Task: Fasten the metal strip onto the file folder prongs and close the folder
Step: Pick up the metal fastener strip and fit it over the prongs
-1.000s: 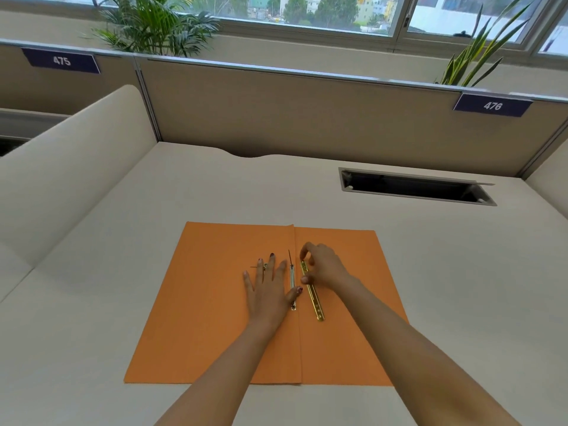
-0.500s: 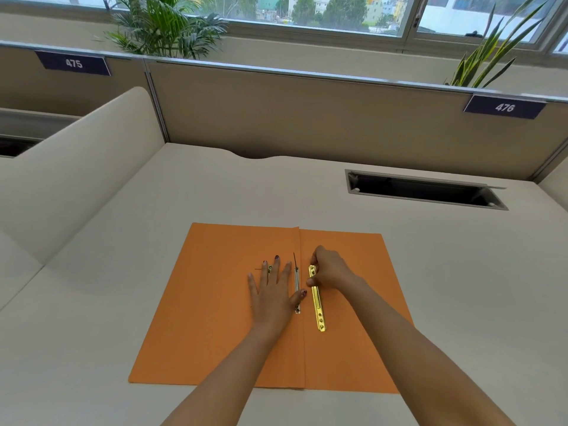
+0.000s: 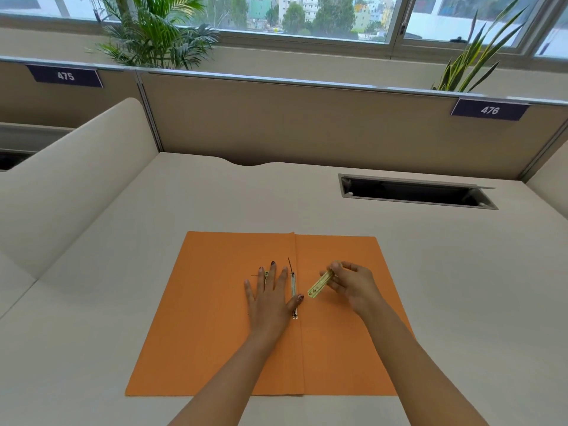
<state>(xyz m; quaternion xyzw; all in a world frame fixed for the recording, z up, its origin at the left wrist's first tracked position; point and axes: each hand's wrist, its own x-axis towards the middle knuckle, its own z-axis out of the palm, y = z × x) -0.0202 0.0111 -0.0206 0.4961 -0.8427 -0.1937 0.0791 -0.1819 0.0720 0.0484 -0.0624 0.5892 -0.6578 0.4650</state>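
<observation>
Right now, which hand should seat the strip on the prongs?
Right. The right hand already pinches the metal strip lifted beside the prongs; the left hand lies flat, pinning the open folder.

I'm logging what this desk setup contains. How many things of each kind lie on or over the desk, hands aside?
Orange file folder, open flat: 1
Gold metal strip, held in the right hand: 1
Prong fastener at the fold, beside the left hand: 1
Total: 3
</observation>
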